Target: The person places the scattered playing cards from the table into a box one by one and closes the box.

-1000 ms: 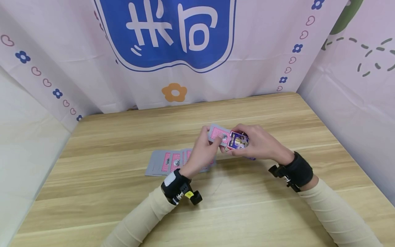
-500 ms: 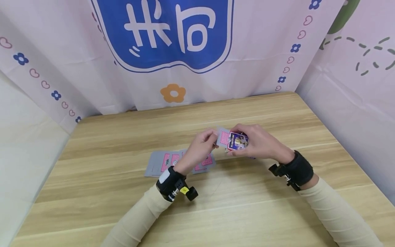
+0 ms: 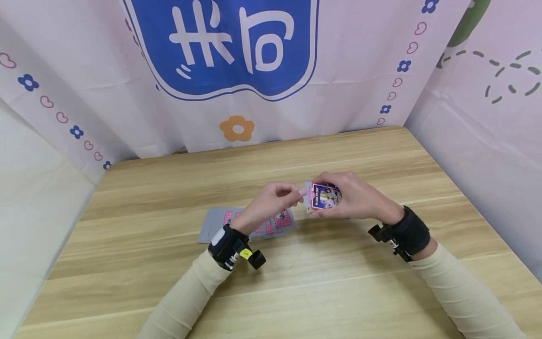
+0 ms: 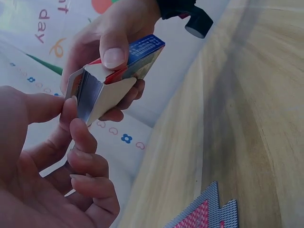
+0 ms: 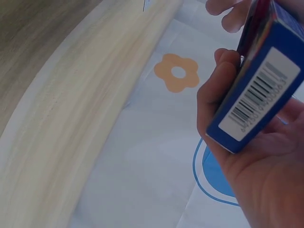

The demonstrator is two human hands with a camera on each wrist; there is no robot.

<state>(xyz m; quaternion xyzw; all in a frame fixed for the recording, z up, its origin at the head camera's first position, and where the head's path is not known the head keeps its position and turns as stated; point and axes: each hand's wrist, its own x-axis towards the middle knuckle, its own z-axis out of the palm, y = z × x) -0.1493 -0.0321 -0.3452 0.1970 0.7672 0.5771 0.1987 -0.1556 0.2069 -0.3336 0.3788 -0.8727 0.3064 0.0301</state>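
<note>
My right hand (image 3: 357,195) grips a small blue and purple playing-card box (image 3: 326,196) above the table, its mouth facing my left hand (image 3: 271,202). A playing card (image 3: 307,194) with a pink-patterned back juts a little from the mouth. In the left wrist view, my left thumb and forefinger pinch this card's edge, and the other fingers curl loosely. Inside the box, a thick stack of cards (image 4: 90,97) shows beside a pale flap (image 4: 114,97). The right wrist view shows the box's barcode end (image 5: 261,95) against my right palm.
Overlapping playing cards (image 3: 215,225) lie face down on the wooden table (image 3: 338,292), partly hidden under my left hand and wrist. A printed curtain (image 3: 190,122) hangs behind the table's far edge, and another white cloth (image 3: 478,132) hangs at the right.
The card has slid rightward, deeper into the box. My left hand has shifted from lying over the card to its outer edge. My right hand has hardly moved.
</note>
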